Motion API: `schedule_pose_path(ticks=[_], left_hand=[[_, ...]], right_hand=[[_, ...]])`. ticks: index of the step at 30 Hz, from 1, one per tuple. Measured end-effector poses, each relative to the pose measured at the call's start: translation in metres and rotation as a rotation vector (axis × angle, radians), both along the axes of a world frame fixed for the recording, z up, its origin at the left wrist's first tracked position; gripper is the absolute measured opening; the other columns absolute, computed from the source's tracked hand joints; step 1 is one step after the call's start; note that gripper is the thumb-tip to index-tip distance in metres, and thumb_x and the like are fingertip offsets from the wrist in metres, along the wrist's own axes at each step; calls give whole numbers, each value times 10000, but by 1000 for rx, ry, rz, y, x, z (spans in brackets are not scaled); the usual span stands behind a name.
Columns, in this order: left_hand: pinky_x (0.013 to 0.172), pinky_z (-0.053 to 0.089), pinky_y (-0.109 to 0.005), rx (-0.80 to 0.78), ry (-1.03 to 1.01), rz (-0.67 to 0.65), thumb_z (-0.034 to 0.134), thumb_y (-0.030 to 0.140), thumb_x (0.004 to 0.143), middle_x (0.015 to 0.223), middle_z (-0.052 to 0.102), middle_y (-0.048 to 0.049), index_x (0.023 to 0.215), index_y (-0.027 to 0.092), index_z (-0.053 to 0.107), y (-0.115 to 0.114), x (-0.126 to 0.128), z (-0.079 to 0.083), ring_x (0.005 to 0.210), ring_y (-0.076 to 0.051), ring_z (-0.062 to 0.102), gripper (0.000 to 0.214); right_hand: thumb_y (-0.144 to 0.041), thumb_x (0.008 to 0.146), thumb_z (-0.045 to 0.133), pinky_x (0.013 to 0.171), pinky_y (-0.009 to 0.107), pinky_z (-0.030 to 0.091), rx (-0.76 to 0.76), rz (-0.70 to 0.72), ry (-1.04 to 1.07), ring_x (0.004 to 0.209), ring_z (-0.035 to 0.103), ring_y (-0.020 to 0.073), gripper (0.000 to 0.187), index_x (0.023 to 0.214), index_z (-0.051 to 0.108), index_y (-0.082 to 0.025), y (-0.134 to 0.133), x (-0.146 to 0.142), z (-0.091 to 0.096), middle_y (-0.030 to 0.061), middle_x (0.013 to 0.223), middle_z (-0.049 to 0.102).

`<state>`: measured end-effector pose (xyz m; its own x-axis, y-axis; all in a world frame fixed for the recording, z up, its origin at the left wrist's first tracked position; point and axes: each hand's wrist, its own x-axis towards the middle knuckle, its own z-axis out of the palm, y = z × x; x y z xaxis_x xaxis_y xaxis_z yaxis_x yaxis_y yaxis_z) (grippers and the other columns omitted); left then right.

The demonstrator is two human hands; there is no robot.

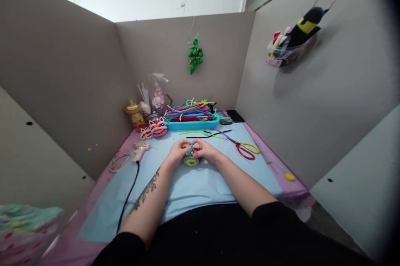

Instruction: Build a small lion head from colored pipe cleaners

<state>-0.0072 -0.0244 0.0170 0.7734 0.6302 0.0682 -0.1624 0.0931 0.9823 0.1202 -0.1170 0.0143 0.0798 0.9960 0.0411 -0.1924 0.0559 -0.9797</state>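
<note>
Both hands meet over a small round pipe-cleaner figure [191, 161], with red, green and yellow rings showing on its near side. My left hand [179, 151] is closed at the figure's left, its fingertips pinching a teal pipe cleaner [189, 149] that curves up from the top. On the other side, my right hand [205, 151] has its fingers closed against the figure's upper right. Fingers cover much of the figure's top. Just beyond the hands lie a black pipe cleaner [195, 137] and a bright green pipe cleaner [200, 133].
Red-and-yellow-handled scissors [246, 149] lie at right, a pink glue gun [141, 151] with a black cord at left. Behind stand a blue tray [192, 125] of pipe cleaners and a finished lion-head figure [158, 127]. Grey partitions [184, 61] enclose the table. A yellow disc [289, 177] sits near the right edge.
</note>
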Motion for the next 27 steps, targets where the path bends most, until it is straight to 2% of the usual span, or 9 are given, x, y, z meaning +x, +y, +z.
schedule_pose_path(ticks=[5,12,17,19,21,23,27], left_hand=[[456,362,-192,36,-6,-12,741,252,562,523,598,23,773,150,592,-1,-1,4,445,-97,530,278],[490,386,-203,11,-3,4,769,284,540,565,601,17,784,148,583,-2,0,4,487,-104,543,336],[546,420,-216,46,-18,96,707,475,622,646,616,-4,770,147,611,2,0,3,579,-119,556,373],[564,429,-222,19,-22,87,659,522,664,693,630,-20,807,145,628,5,-2,5,610,-127,564,405],[618,448,-236,15,-52,46,693,481,651,788,653,-40,880,148,638,8,-5,6,675,-141,586,407],[694,458,-254,82,-82,42,758,382,600,882,667,-61,919,151,652,10,-8,7,761,-163,602,407],[670,450,-262,270,-7,131,750,288,597,794,682,-56,805,159,709,12,-8,5,716,-175,599,248]], right_hand=[[-100,482,626,540,211,375,-7,-5,5,497,514,91,445,869,436,-208,0,-3,2,-90,588,599],[-94,484,619,551,232,398,18,-63,36,511,548,109,477,913,446,-211,1,-6,1,-82,603,620],[-131,498,649,544,240,399,5,-171,99,495,545,111,464,911,455,-213,3,-4,1,-77,586,607],[-149,494,673,552,248,406,3,-206,130,506,554,118,468,904,457,-210,4,-2,1,-73,584,603],[-160,487,688,551,248,405,14,-250,157,503,547,115,467,893,461,-206,5,0,1,-76,576,593],[-172,488,696,537,243,396,21,-279,163,491,531,108,448,872,467,-202,6,2,0,-78,569,585],[-183,498,685,489,219,356,8,-255,115,462,494,92,367,806,484,-195,6,2,-3,-77,551,565]])
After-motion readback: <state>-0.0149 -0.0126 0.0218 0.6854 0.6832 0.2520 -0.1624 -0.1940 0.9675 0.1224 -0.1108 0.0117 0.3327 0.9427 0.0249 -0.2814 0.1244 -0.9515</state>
